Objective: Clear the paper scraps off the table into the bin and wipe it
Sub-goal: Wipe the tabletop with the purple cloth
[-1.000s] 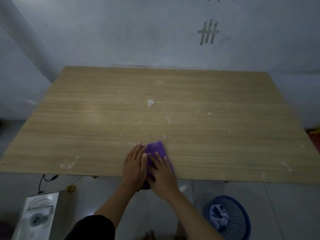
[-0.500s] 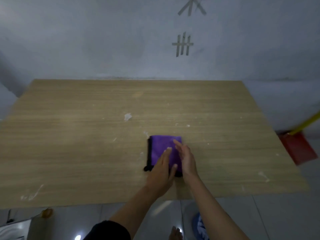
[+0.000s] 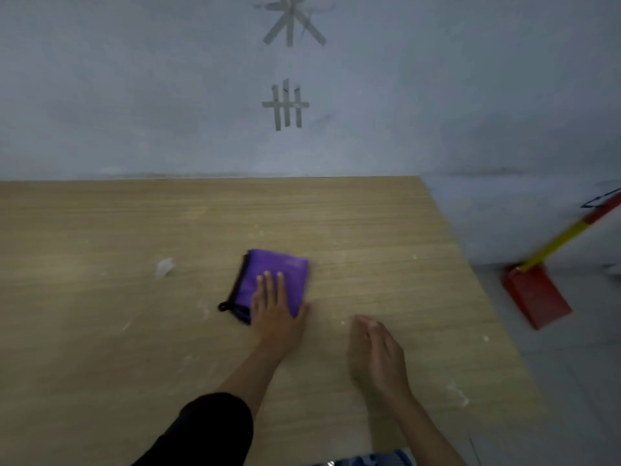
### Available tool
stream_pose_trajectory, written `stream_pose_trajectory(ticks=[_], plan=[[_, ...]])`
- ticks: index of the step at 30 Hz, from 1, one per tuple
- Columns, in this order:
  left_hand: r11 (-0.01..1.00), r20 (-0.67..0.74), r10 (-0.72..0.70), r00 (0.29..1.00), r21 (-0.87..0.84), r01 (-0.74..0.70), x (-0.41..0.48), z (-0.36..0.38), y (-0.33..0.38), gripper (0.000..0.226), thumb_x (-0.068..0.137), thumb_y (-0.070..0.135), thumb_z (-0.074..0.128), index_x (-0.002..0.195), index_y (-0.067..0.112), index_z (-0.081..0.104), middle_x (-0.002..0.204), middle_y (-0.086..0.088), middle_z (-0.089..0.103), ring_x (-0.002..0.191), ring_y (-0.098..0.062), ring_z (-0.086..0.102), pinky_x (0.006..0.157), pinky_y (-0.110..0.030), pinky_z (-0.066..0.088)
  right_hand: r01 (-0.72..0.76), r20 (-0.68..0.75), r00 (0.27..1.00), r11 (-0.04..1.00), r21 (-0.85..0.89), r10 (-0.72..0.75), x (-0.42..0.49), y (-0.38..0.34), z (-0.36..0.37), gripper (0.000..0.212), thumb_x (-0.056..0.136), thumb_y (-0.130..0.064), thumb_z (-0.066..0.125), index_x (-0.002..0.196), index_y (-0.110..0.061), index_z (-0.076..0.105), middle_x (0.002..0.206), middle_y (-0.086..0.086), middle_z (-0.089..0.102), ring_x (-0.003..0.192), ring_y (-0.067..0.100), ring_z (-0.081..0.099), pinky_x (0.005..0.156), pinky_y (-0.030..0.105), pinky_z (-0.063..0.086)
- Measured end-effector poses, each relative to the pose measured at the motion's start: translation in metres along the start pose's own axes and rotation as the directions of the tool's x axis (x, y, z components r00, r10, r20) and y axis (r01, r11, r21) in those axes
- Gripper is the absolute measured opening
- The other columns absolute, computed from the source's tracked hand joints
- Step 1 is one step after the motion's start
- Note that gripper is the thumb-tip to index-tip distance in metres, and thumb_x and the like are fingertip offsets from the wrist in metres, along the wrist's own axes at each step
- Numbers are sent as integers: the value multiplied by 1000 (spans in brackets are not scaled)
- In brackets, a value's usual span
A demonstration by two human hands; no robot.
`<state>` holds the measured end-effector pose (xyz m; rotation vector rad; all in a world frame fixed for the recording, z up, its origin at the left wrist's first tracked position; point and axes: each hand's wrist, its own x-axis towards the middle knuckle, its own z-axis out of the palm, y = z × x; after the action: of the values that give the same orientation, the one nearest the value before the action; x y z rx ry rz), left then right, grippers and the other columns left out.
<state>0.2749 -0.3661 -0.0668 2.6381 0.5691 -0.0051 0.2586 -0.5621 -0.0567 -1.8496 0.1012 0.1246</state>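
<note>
2 grips, both bare hands, are over the wooden counter point(image 3: 100, 364). The left grip point(image 3: 277, 314) lies palm-down on a folded purple cloth point(image 3: 285, 264). Its fingers are straight and slightly spread, pressing the cloth flat rather than curling round it, and its thumb reaches the counter just right of the cloth.

The cloth sits mid-counter, with black trim along its left edge and a small black loop point(image 3: 223, 306) at its near-left corner.

The right grip point(image 3: 376, 354) is right of the cloth and nearer, apart from it. It is turned edge-on with fingers straight and together, holding nothing. It is blurred, so I cannot tell whether its edge touches the counter.

1 larger white paper scrap point(image 3: 164, 267) lies left of the cloth, well apart from it. Small white crumbs point(image 3: 485, 338) dot the counter toward its right edge. A black sleeve point(image 3: 215, 428) covers the left arm near the bottom of the view.

On the floor to the right is a red dustpan point(image 3: 534, 297) with a yellow handle point(image 3: 554, 243). Grey tape marks point(image 3: 285, 105) are stuck on the wall beyond the counter's far edge.
</note>
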Motion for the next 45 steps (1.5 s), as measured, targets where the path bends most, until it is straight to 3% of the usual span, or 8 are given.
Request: stream_pose_trajectory(ticks=[6,14,19,23,30,36,40,45], plan=[[982,45,173,984,73,-176,23,16,22,67,90,59,16,138,19,39,143,-19,42,131,-36,40,103,-54,35,58,-71,995,987,-150,-69,34,-8,6,30,98,-19,38,104,-21,68,107,0,66,103,7,57,88,0,33],[966,-63,-255,965,23,257,143,-23,-25,55,95,45,29,146,28,17,154,-25,2,143,-39,-5,114,-51,-6,51,-138,986,955,-293,-95,98,-19,-7,34,98,-21,38,119,-7,61,128,10,59,125,21,48,109,33,34],[968,-31,224,974,119,-219,156,15,39,62,83,50,31,135,18,44,140,-29,40,129,-47,37,102,-62,31,98,-99,980,854,-512,-171,137,-17,4,56,90,-36,26,122,-1,58,134,15,53,133,26,39,113,35,26],[869,131,471,872,104,-484,142,37,96,57,89,50,28,139,24,37,145,-8,41,134,-29,38,113,-41,20,97,-94,978,812,-575,-184,158,-22,14,60,90,-35,20,126,0,53,138,15,49,134,26,38,113,36,26],[995,-63,-94,994,-35,92,238,10,75,52,97,44,23,146,27,17,157,-9,8,145,-25,1,116,-48,-3,83,-146,967,798,-597,-209,186,-23,6,63,89,-37,17,128,-4,52,138,11,50,135,23,37,114,34,24],[975,15,222,975,28,-222,270,27,116,62,88,52,15,142,25,32,154,-7,23,143,-27,17,115,-50,7,84,-258,931,838,-539,-259,194,-19,10,47,92,-31,30,119,-8,61,125,7,61,125,20,49,105,35,35],[745,240,652,719,-30,-666,245,48,156,60,90,53,12,143,30,27,154,6,20,144,-11,10,116,-35,-1,18,-364,903,864,-503,-230,209,-37,-1,40,88,-31,31,104,-16,64,104,2,65,99,21,56,88,35,43],[883,110,469,877,-44,-467,270,57,184,46,100,33,24,145,24,21,157,2,12,145,-12,3,117,-37,-4,-98,-268,956,727,-680,-122,248,-21,-27,69,84,-39,10,132,-6,48,143,13,43,137,29,33,113,40,20]])
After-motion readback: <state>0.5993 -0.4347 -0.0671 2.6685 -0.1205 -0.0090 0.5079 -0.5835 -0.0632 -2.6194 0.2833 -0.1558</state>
